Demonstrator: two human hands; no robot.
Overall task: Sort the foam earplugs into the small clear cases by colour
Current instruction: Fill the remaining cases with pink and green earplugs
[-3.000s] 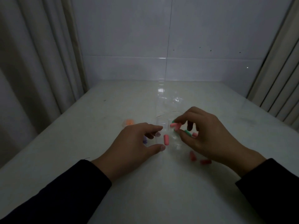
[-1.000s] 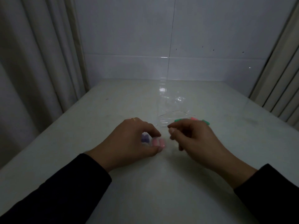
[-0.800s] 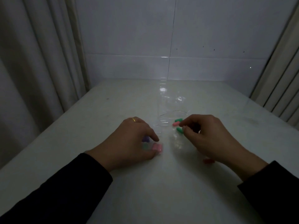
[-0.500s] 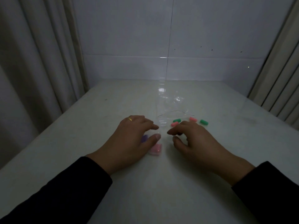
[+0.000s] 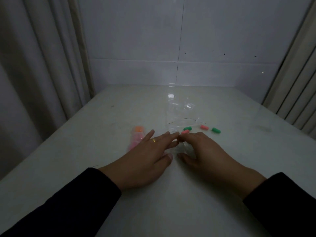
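Head view of a pale bench (image 5: 171,202) in dim light. The left hand (image 5: 145,161) lies palm down, its fingers (image 5: 164,136) spread and extended flat, gripping nothing; a gold ring (image 5: 153,140) sits on one finger. The right hand (image 5: 203,151) lies just beside the left hand, fingertips nearly touching it, its fingers (image 5: 185,136) loosely curled over a small clear case (image 5: 183,147) on the bench; whether they actually grip the case cannot be told. Beyond the left hand and partly hidden by it, blurred, lies a clear case holding pink earplugs (image 5: 136,141), with an orange earplug (image 5: 138,129) at its far end. Beyond the right hand, loose on the bench, lie a pink earplug (image 5: 185,132) touching the fingertips, a green earplug (image 5: 187,128) just behind it, a second pink earplug (image 5: 204,127), and a second green earplug (image 5: 216,130). A clear plastic bag (image 5: 181,115) lies beyond these earplugs.
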